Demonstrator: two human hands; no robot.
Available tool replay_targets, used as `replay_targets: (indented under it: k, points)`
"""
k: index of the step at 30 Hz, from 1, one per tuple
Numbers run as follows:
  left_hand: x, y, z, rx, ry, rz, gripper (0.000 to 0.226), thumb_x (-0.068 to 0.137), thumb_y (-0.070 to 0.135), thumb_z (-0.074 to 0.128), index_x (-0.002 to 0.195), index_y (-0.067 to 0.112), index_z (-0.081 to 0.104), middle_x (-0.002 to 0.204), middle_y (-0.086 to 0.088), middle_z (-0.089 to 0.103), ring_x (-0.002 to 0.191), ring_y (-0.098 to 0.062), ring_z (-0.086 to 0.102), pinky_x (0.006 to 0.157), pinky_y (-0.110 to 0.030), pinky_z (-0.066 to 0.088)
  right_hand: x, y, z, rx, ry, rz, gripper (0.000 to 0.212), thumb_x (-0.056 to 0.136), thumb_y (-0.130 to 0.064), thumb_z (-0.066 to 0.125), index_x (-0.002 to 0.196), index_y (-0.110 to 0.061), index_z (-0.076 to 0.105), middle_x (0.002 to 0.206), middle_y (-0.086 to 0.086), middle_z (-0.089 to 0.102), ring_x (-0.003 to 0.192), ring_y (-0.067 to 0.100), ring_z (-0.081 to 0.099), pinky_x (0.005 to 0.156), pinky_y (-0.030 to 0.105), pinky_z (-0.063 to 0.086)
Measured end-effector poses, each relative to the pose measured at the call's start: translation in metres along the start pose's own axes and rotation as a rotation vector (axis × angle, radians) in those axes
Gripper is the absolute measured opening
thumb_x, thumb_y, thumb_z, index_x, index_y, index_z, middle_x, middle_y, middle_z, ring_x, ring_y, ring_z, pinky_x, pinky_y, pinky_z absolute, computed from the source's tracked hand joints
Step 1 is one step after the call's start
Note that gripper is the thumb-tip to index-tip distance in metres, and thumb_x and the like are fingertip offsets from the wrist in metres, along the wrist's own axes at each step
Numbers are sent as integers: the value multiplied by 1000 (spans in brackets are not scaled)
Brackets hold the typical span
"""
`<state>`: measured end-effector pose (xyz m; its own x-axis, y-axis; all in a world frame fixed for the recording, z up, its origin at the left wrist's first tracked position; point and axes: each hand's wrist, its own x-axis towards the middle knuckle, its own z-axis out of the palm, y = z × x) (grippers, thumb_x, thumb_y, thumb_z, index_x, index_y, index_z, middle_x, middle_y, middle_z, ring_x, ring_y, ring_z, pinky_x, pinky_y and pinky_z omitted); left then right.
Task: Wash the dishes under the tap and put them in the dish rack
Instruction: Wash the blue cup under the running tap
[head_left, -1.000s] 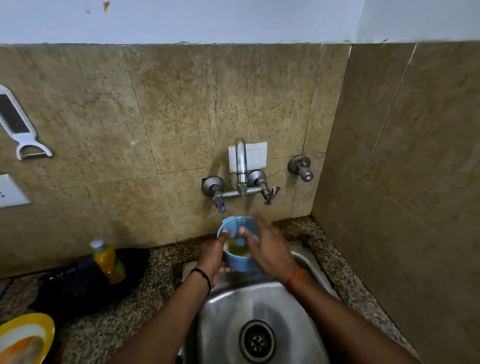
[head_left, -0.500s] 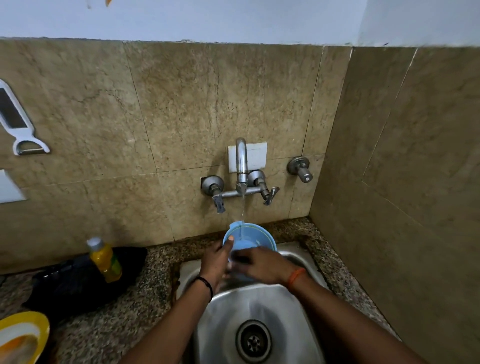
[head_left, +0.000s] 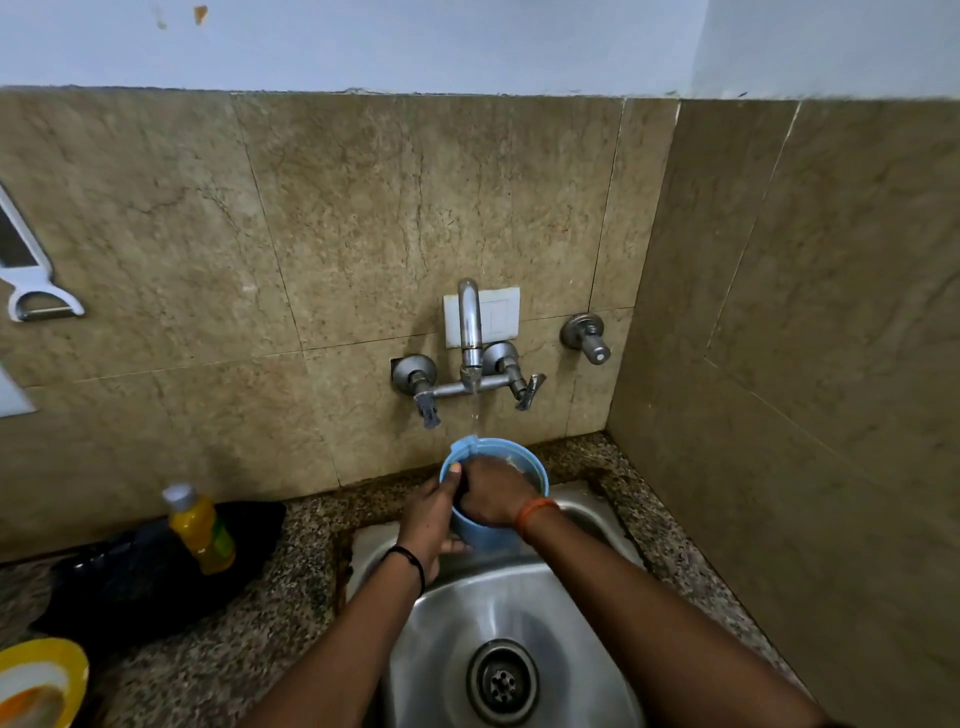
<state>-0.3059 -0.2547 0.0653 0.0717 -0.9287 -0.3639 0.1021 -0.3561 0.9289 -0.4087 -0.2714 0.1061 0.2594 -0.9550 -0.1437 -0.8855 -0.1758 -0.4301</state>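
Head view: I am watching one left hand (head_left: 431, 519) gripping one blue cup (head_left: 493, 530) under one running tap (head_left: 470, 332), right hand's (head_left: 493, 493) fingers reaching inside, curl hidden.

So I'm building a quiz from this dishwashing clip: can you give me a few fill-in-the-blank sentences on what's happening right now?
1. The left hand grips the blue ____ by its outside.
2. The right hand reaches ____ the mug.
3. Water runs from the ____ above the sink.
4. A yellow bottle stands on the counter to the ____ of the sink.

Missing words: mug; inside; tap; left
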Motion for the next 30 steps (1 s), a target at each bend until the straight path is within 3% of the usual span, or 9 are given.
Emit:
replay_targets:
  k: [4,6,9,11,13,18,22,27,30]
  points:
    - [5,2,-15,-4,12,24,27,88,48,59,97,24,68,89,-4,72,80,-27,69,55,-35,56,1,0,-1,-13,-259,-8,31,92,-15,48,117,-2,62,124,20,62,115,35,58,93,35,44]
    - [2,-2,-14,-8,-24,26,25,86,51,60,92,28,68,91,-4,72,80,-27,70,54,-36,57,0,3,-3,-146,-117,15,36,95,-23,48,122,-3,60,128,19,61,120,34,55,101,36,40]
    - [0,-3,-6,-33,13,15,24,89,49,57,91,27,66,93,-6,72,84,-31,70,60,-43,60,3,-6,2,-121,59,-56,32,92,-25,46,105,-4,66,111,19,68,104,34,63,84,36,47]
    - [-1,-1,-11,-50,38,12,26,90,49,56,94,25,67,91,-5,72,82,-29,69,54,-38,58,6,-6,6,-36,-135,-73,30,92,-18,44,108,-4,65,115,19,67,105,33,62,80,33,44]
    - [-2,-2,-18,-24,19,25,27,88,50,58,97,26,68,90,-4,72,78,-25,70,48,-31,54,6,1,1,-93,-304,-33,32,95,-15,43,117,-1,62,125,19,62,113,32,58,91,34,43]
    - [-5,-3,-4,25,-14,63,21,87,50,59,92,32,68,100,-5,71,90,-29,69,64,-44,60,5,6,6,-183,38,-26,36,94,-25,47,121,-4,56,126,19,60,116,34,56,97,40,43]
    - [-4,-3,-19,36,-12,71,22,87,52,59,91,33,69,94,-2,73,82,-25,71,52,-31,55,1,17,1,-12,-106,-140,35,89,-6,49,122,-7,62,127,14,63,117,28,57,99,34,44]
    - [-2,1,-20,31,-11,63,24,87,50,60,89,28,70,80,2,74,70,-19,71,50,-29,55,-1,17,4,-191,69,-56,32,89,-11,53,119,-2,60,125,18,63,116,30,59,97,34,44]
    - [0,4,-25,-9,4,48,24,89,47,59,89,25,68,81,2,72,70,-17,68,49,-28,54,6,15,0,205,76,59,27,88,-5,54,111,-2,66,109,17,69,97,29,66,90,36,50]
